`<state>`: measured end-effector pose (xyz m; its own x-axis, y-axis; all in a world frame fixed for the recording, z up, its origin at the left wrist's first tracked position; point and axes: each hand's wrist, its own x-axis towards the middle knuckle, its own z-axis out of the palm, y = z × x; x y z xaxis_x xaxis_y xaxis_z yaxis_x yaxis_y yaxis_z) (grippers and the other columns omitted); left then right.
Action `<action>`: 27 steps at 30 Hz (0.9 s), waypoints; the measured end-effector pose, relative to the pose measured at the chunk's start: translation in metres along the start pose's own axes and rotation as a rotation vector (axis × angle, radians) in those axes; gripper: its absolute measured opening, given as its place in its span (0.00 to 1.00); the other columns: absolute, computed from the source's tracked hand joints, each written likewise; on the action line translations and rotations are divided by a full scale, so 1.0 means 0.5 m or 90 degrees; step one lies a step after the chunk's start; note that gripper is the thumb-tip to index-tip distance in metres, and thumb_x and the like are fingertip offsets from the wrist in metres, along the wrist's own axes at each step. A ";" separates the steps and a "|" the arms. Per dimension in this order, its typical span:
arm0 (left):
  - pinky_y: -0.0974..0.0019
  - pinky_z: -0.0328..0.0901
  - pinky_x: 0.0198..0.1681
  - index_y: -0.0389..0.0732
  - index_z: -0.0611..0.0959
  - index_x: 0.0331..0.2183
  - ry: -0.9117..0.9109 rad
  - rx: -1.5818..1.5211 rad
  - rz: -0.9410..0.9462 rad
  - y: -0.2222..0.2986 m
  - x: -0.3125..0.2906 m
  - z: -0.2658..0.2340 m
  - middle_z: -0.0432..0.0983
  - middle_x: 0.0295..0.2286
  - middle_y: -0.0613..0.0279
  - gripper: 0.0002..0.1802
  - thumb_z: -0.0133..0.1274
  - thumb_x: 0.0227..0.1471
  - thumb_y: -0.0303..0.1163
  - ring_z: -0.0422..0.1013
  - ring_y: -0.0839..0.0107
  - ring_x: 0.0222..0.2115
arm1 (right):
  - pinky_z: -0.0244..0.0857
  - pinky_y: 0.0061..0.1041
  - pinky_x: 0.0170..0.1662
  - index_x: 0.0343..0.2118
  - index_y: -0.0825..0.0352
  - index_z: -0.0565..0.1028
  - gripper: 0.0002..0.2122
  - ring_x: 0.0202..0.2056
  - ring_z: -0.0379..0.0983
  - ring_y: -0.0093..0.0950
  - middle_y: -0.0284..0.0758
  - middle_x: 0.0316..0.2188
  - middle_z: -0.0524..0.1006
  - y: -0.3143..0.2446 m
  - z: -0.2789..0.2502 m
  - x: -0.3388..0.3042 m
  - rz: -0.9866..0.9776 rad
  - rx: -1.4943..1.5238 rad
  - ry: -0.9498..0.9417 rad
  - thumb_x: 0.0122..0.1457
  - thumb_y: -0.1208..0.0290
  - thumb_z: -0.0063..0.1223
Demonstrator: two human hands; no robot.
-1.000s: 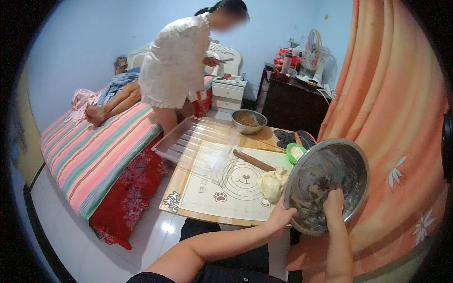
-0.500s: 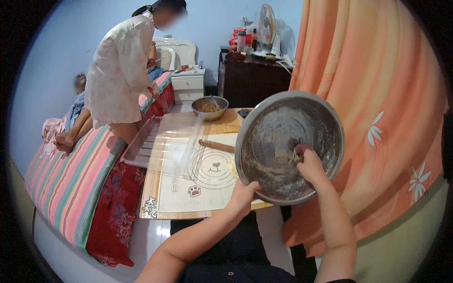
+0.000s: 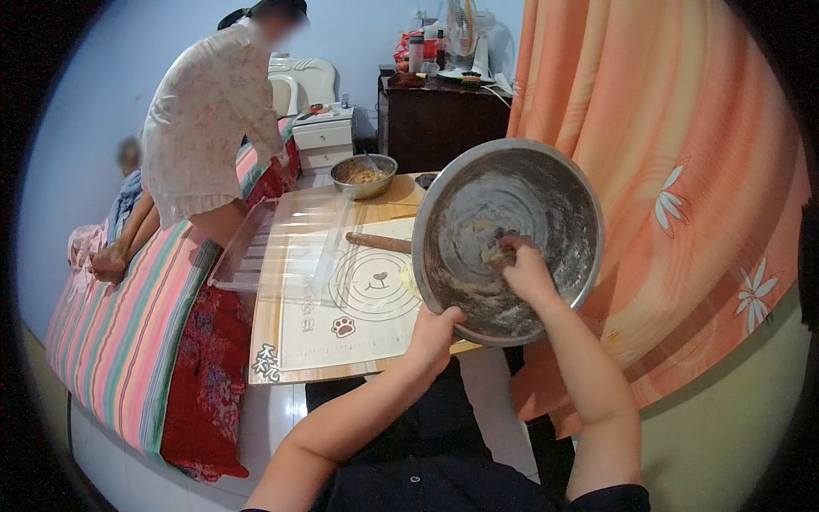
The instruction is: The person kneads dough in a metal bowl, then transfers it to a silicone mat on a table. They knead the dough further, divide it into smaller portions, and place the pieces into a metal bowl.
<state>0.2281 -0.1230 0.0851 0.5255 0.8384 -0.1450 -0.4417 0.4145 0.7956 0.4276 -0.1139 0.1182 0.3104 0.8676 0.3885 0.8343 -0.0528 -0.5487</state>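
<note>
A large metal basin [image 3: 563, 192] is held tilted toward me over the right side of the table, its inside smeared with pale, floury residue. My left hand [image 3: 433, 335] grips its lower left rim, thumb over the edge. Inside, my right hand [image 3: 526, 271] has its fingers bent together against the bottom, by a small pale lump [image 3: 489, 241] that looks like dough. Whether the fingers hold any of it is hidden. Left of the basin a wooden rolling pin [image 3: 375, 242] lies on a printed white mat [image 3: 320, 346], its right end hidden behind the basin.
A clear plastic tray [image 3: 247, 269] overhangs the table's left edge. Toward the back stands a smaller metal bowl [image 3: 345, 181] of brownish filling with a utensil. Another person [image 3: 200, 119] bends beside the striped bed [image 3: 102, 341]. An orange curtain [image 3: 682, 282] hangs close on the right.
My right hand has shifted left across the basin's bottom. The whole view has moved slightly, and the basin sits a little higher and more to the left in it.
</note>
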 end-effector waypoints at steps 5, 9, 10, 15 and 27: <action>0.63 0.65 0.36 0.34 0.68 0.43 -0.002 0.036 0.064 -0.019 0.010 0.010 0.69 0.35 0.58 0.22 0.44 0.39 0.18 0.67 0.65 0.35 | 0.66 0.37 0.42 0.42 0.64 0.71 0.18 0.47 0.62 0.41 0.42 0.44 0.67 -0.016 0.029 -0.023 -0.196 -0.294 0.104 0.44 0.75 0.56; 0.65 0.65 0.34 0.34 0.68 0.43 -0.016 0.027 0.070 -0.023 0.015 -0.002 0.69 0.34 0.58 0.23 0.45 0.39 0.18 0.67 0.66 0.36 | 0.67 0.37 0.41 0.39 0.62 0.73 0.17 0.45 0.65 0.41 0.40 0.43 0.69 0.009 0.029 -0.008 -0.255 -0.293 0.063 0.42 0.75 0.57; 0.65 0.65 0.34 0.35 0.67 0.43 -0.017 0.026 0.056 -0.020 0.012 -0.003 0.69 0.35 0.58 0.23 0.45 0.39 0.18 0.67 0.66 0.36 | 0.68 0.38 0.41 0.38 0.62 0.73 0.16 0.46 0.65 0.41 0.39 0.44 0.69 0.003 0.024 -0.001 -0.235 -0.302 0.019 0.43 0.74 0.57; 0.62 0.66 0.35 0.35 0.66 0.44 0.000 -0.005 0.031 -0.001 -0.015 0.017 0.67 0.36 0.57 0.25 0.46 0.39 0.19 0.67 0.64 0.35 | 0.67 0.39 0.41 0.37 0.64 0.73 0.14 0.41 0.71 0.43 0.44 0.43 0.71 0.018 0.002 0.010 -0.117 -0.238 -0.002 0.44 0.73 0.57; 0.62 0.66 0.34 0.34 0.68 0.44 -0.013 -0.007 0.052 -0.010 -0.033 0.032 0.68 0.37 0.56 0.22 0.44 0.41 0.18 0.67 0.64 0.37 | 0.62 0.37 0.45 0.36 0.67 0.73 0.13 0.42 0.68 0.45 0.47 0.41 0.69 0.048 -0.082 -0.028 -0.060 -0.159 0.071 0.44 0.78 0.51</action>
<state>0.2335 -0.1445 0.0930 0.5016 0.8624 -0.0682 -0.4913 0.3489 0.7981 0.4619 -0.1477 0.1302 0.2635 0.8154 0.5155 0.9437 -0.1072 -0.3129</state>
